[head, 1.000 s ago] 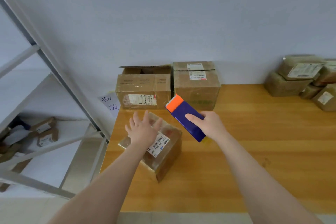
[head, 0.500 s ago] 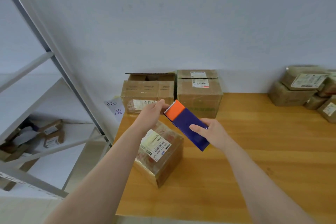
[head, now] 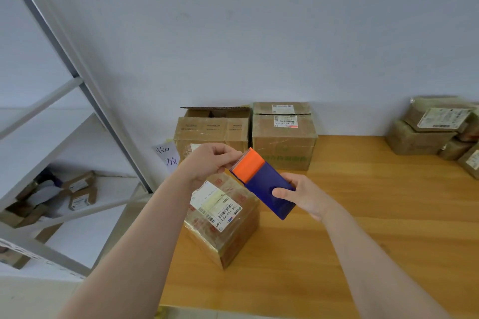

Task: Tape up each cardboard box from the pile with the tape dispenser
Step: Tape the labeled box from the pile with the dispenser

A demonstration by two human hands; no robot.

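1. The right hand [head: 303, 197] grips the lower part of a flat blue plastic tape dispenser [head: 264, 184] with an orange end. Its thumb lies across the face.
2. The left hand [head: 207, 163] is curled, with thumb and fingertips pinching at the toothed edge of the orange end. Whether tape lies between them cannot be told.
3. The tape dispenser is held tilted in the air above a small brown cardboard box [head: 228, 228] with a white barcode label, which sits on the wooden tabletop [head: 375, 228].
4. Two larger cardboard boxes [head: 283, 142] stand side by side against the wall.
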